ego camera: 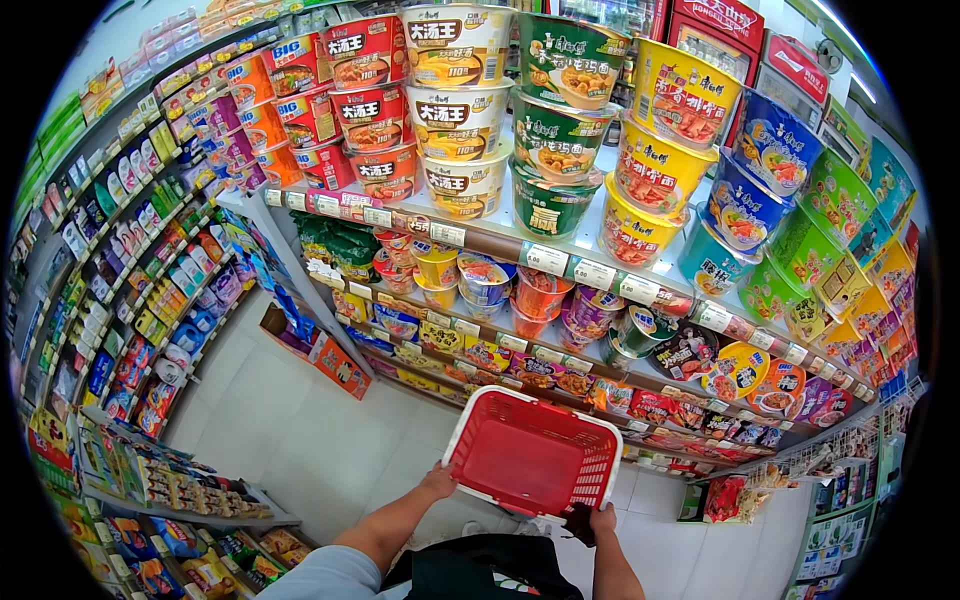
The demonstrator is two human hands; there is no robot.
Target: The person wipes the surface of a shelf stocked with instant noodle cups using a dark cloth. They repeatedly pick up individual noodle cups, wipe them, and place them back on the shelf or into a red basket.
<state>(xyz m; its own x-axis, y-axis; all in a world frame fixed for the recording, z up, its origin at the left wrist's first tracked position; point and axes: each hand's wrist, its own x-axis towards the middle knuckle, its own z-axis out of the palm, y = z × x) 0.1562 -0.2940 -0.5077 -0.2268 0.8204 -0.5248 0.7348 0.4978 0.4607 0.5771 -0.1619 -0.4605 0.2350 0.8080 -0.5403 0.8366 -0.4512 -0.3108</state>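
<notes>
In front of my body I hold a red plastic shopping basket point(525, 456) with a white rim, its bare red floor showing. My left hand point(441, 481) grips the rim at the near left corner. At the near right corner, my right hand point(602, 519) is closed on the rim. Beside that hand hangs a small dark brown thing point(579, 522), too unclear to name. Beyond the basket stands a shelf unit of instant noodles, with stacked white noodle tubs point(459, 112), green tubs point(564, 135) and yellow tubs point(660, 150) on its top.
Lower shelves carry more noodle cups point(540, 292) and noodle packets point(487, 352). A shelf of bottles point(150, 300) curves along the left. Snack bags point(180, 540) fill a rack at lower left. An orange carton point(341, 365) stands on the tiled floor point(337, 435).
</notes>
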